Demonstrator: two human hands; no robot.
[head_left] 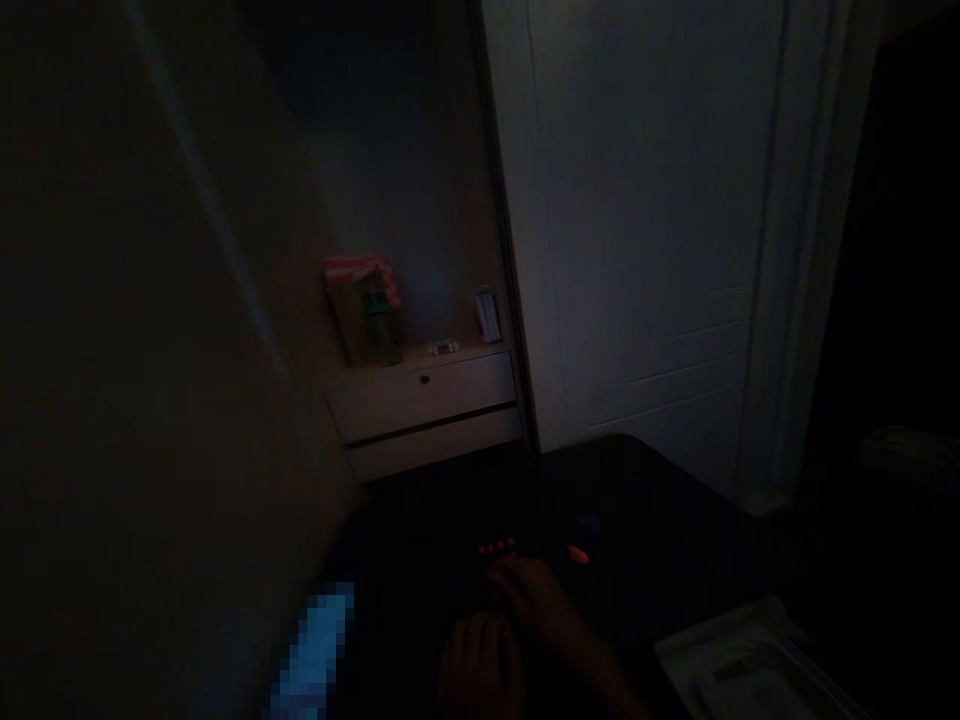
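The right hand (529,590) lies over the table (420,520) with its fingers bent; darkness hides the fingertips, so whether they clamp anything cannot be told. The left hand (480,665), at its 7 o'clock, has its fingers side by side; its grip cannot be told either. Clock positions below are taken from the right hand.

- 11 o'clock, just beyond the fingers: four red dots (501,545) in a row.
- 2 o'clock, near: a red piece (577,553), with a purple piece (589,525) just behind.
- 4 o'clock: a pale packet (750,655); print illegible.
- 8 o'clock: a pixelated blue patch (315,650).
- 11 o'clock, far: a cabinet (435,405) bearing a box (349,320); its label is too dark to read.
- 1 o'clock, far: a white door (652,220).
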